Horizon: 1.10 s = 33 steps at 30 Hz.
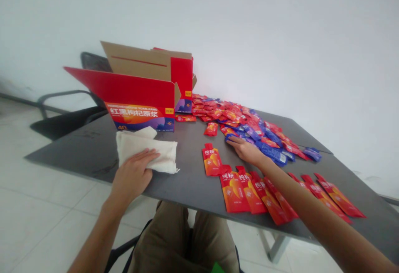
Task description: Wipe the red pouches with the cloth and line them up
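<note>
My left hand (134,173) lies flat on a folded white cloth (146,150) near the table's left side. My right hand (246,150) reaches across to the front of a heaped pile of red and blue sachets (243,123), its fingers on a blue sachet (272,153). Below that arm, a row of red-orange sachets (233,192) lies side by side, partly hidden by my right forearm. One loose red sachet (211,129) sits apart, just in front of the pile.
An opened red cardboard carton (137,115), printed 红枣枸杞原浆, stands at the back left of the dark grey table (187,156). A black chair (71,115) stands beyond the table's left edge. A white wall rises behind, and my khaki-clad knees show below the front edge.
</note>
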Tool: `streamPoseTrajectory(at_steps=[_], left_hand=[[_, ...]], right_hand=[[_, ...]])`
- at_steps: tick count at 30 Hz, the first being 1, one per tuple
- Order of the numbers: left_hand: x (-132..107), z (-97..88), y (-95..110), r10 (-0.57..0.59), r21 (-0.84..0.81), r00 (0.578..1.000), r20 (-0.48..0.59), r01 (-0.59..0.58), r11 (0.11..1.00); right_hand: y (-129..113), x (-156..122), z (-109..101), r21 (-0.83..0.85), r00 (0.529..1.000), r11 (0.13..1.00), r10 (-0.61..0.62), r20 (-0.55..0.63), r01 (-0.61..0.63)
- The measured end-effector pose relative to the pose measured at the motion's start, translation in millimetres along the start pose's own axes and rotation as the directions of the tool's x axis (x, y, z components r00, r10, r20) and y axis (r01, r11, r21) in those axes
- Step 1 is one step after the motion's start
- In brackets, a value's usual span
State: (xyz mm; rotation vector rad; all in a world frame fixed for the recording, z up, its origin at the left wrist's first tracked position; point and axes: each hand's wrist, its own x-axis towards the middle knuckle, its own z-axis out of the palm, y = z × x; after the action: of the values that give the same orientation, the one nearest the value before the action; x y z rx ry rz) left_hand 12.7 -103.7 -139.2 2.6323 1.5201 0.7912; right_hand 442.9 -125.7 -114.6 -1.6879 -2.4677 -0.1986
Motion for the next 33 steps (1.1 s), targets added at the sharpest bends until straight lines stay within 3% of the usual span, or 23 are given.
streamPoseTrajectory(at_steps=[9, 13, 16, 19, 22, 25, 28, 33], left_hand=[[0, 1.7, -2, 0.021, 0.007, 1.000, 0.000, -0.021, 1.000], [0, 0.9, -2, 0.021, -0.007, 1.000, 0.003, -0.021, 1.000], [0, 0.3, -1, 0.017, -0.010, 1.000, 0.008, -0.017, 1.000], [0, 0.3, -1, 0.026, -0.004, 1.000, 0.010, -0.026, 1.000], [0, 1.1, -2, 0.022, 0.005, 1.000, -0.002, -0.022, 1.000], [0, 2.5, -3, 0.019, 0.007, 1.000, 0.005, -0.019, 1.000], [0, 3.5, -4, 0.024, 0.000, 1.000, 0.011, -0.024, 1.000], [0, 2.1, -3, 0.028, -0.004, 1.000, -0.006, -0.028, 1.000]], right_hand=[[26, 8, 1, -0.002, 0.998, 0.998, -0.063, 0.009, 0.063], [25, 11, -1, -0.001, 0.998, 0.998, -0.056, 0.000, 0.056], [4, 12, -13, -0.016, 0.998, 1.000, -0.028, -0.051, 0.027], [-38, 13, -33, -0.026, 0.993, 0.999, -0.021, -0.116, 0.018], [-84, 13, -50, 0.125, 0.984, 0.977, -0.176, 0.034, 0.171], [-112, 14, -53, 0.245, 0.937, 0.934, -0.305, 0.171, 0.259], [-115, 15, -47, 0.223, 0.916, 0.928, -0.343, 0.206, 0.298], [-99, 21, -40, 0.170, 0.918, 0.933, -0.347, 0.191, 0.317]])
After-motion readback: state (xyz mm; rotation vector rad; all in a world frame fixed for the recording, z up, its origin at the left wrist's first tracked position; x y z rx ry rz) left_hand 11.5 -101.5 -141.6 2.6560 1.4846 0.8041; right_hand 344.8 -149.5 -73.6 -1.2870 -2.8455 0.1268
